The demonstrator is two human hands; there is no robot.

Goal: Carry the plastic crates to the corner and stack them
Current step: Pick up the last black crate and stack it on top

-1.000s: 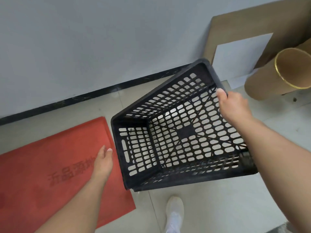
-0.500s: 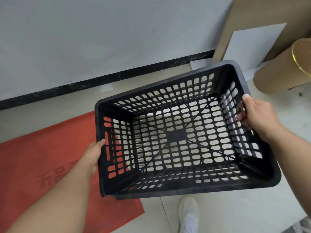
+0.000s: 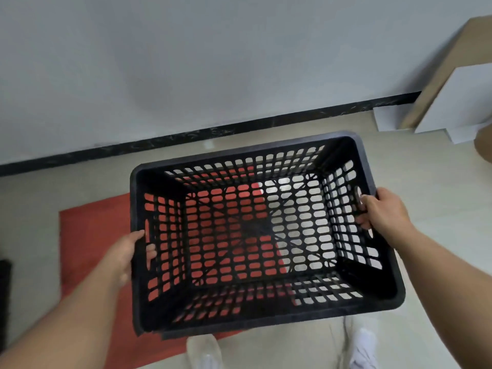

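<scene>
Hands (image 3: pixel 383 211) on black perforated crate (image 3: pixel 380 294)

crates: 1 black plastic crate (image 3: pixel 266 235) showing
hands: 2, left hand (image 3: pixel 125 254) and right hand (image 3: pixel 383 211), both gripping crate ends
mats: 1 red mat (image 3: pixel 87 235) lying under
shoes: 2 white shoes (image 3: pixel 205 352) showing
cardboard sheets: 1 cardboard sheet (image 3: pixel 458 57) leaning on wall
</scene>
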